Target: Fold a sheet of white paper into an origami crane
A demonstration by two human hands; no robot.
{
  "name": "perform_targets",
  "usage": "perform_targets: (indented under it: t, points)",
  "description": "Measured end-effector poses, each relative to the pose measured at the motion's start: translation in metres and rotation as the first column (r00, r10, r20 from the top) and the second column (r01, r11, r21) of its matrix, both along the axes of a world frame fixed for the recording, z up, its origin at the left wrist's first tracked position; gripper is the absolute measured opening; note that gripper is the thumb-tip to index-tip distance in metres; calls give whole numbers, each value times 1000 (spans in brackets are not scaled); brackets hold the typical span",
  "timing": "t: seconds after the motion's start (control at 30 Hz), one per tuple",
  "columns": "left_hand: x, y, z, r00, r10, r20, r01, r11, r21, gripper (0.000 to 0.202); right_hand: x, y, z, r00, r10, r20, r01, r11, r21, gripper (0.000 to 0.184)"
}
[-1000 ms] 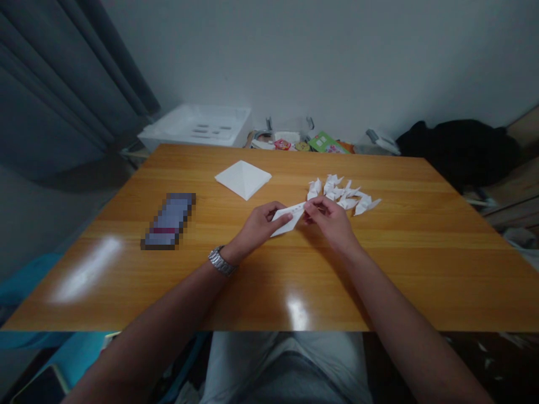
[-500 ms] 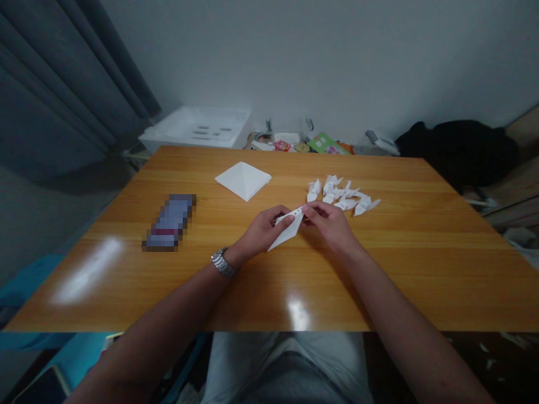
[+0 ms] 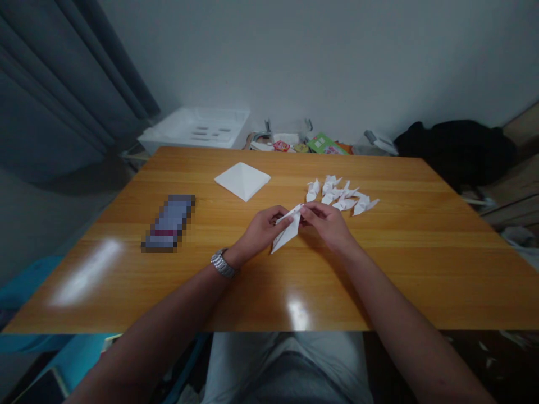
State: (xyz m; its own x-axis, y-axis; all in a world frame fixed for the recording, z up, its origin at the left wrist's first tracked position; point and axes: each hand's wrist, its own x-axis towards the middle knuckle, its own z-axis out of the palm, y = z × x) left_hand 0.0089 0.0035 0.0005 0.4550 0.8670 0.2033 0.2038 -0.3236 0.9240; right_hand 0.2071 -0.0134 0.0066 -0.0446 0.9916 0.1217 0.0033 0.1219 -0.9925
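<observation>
Wooden tabletop (image 3: 400, 280) beneath, your left hand (image 3: 263, 229) grips folded white paper (image 3: 287, 235), right hand (image 3: 330, 224) seemingly pinching its tip; align edges

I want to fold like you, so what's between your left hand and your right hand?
In the head view, a piece of folded white paper is between the left hand and the right hand; both hold it.
</observation>
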Motion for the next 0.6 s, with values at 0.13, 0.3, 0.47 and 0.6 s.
perform_targets:
  t: [0.13, 0.3, 0.47, 0.6]
  points:
    - [0, 1, 0, 1000, 2, 12, -2, 1000, 1, 36, 1, 1, -2, 1000, 11, 14, -11, 1000, 16, 31]
    - [1, -1, 3, 999, -33, 26, 33, 999, -9, 35, 1, 1, -2, 999, -1, 52, -1, 1000, 25, 28]
    - [1, -2, 3, 999, -40, 24, 41, 999, -36, 37, 3, 2, -5, 996, -4, 93, -1, 999, 48, 27]
    - [1, 0, -1, 997, -52, 53, 55, 997, -48, 37, 4, 3, -7, 994, -8, 111, 1, 998, 59, 26]
